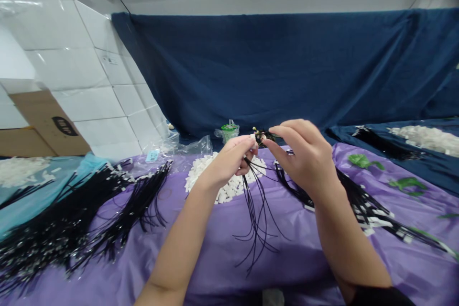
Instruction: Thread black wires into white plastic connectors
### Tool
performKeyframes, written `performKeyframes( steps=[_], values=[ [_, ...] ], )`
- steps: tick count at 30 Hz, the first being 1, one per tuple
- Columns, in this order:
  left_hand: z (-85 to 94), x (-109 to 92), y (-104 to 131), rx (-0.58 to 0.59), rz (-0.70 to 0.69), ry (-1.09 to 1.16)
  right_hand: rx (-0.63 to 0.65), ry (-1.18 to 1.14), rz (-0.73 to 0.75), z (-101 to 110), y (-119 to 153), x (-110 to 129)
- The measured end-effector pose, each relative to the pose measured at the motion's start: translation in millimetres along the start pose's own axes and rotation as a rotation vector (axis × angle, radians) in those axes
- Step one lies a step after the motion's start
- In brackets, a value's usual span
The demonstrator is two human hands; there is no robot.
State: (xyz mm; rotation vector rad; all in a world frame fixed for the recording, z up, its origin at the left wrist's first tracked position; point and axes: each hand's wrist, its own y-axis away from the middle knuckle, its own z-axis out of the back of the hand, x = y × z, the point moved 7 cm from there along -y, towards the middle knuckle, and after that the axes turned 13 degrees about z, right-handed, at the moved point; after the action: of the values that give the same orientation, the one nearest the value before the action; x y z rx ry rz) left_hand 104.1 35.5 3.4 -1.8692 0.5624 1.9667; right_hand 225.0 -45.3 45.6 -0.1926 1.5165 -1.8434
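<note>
My left hand is closed around several thin black cords, whose loose ends hang down and fan out below it. Its thumb and finger pinch a small white piece at the top. Close beside it, on the right, my right hand has thumb and forefinger curved around a dark cord strand, partly hidden. Behind and under the hands lies a pile of small white pieces on the purple cloth.
Bundles of black cords with white ends lie at left, and another bundle at right. A cup with a green lid stands behind. Green leaf-like pieces lie far right. White boxes and a blue curtain rise behind.
</note>
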Motion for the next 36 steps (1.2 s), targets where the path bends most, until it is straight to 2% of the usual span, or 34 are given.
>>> performKeyframes(
  steps=[2,3,6,8,9,16,20,25,27,29,31,33,36],
  values=[
    [7.5,-0.9,-0.9,-0.093,-0.001,0.051,-0.021,-0.046,-0.014,5.8,-1.3,3.7],
    [11.2,-1.0,-1.2,-0.137,0.002,0.075,0.017,-0.117,-0.039,4.9,-1.5,5.8],
    [18.6,-1.5,-1.7,-0.221,-0.002,0.131,0.297,-0.331,-0.147,-13.5,3.0,14.2],
    [20.7,-2.4,-1.6,-0.245,-0.016,0.153,0.449,-0.319,-0.206,-26.6,7.7,17.1],
    [21.4,-2.7,-1.4,-0.255,-0.022,0.16,0.476,-0.292,-0.225,-31.3,8.5,16.9],
    [24.2,-1.2,-3.3,-0.286,-0.036,0.137,0.409,-0.356,-0.282,-47.1,6.7,13.1],
    [26.5,0.5,-6.5,-0.294,-0.063,0.109,0.297,-0.572,-0.47,-49.7,13.6,0.8],
    [30.0,2.1,-8.5,-0.324,-0.066,0.074,0.181,-1.348,-0.813,-66.8,27.7,-16.0],
    [30.5,2.4,-8.9,-0.325,-0.066,0.069,0.081,-1.495,-0.899,-65.0,28.7,-26.2],
    [29.3,2.7,-9.2,-0.306,-0.061,0.066,-0.066,-1.488,-0.954,-59.4,29.1,-39.7],
    [26.9,2.7,-9.4,-0.274,-0.05,0.05,-0.254,-1.375,-0.96,-50.1,29.8,-54.7],
    [24.9,2.5,-9.0,-0.245,-0.033,0.022,-0.472,-1.189,-0.911,-34.4,31.9,-70.5],
    [24.7,1.2,-7.4,-0.234,-0.021,-0.011,-0.773,-0.868,-0.795,0.6,40.9,-91.2]
  ],
)
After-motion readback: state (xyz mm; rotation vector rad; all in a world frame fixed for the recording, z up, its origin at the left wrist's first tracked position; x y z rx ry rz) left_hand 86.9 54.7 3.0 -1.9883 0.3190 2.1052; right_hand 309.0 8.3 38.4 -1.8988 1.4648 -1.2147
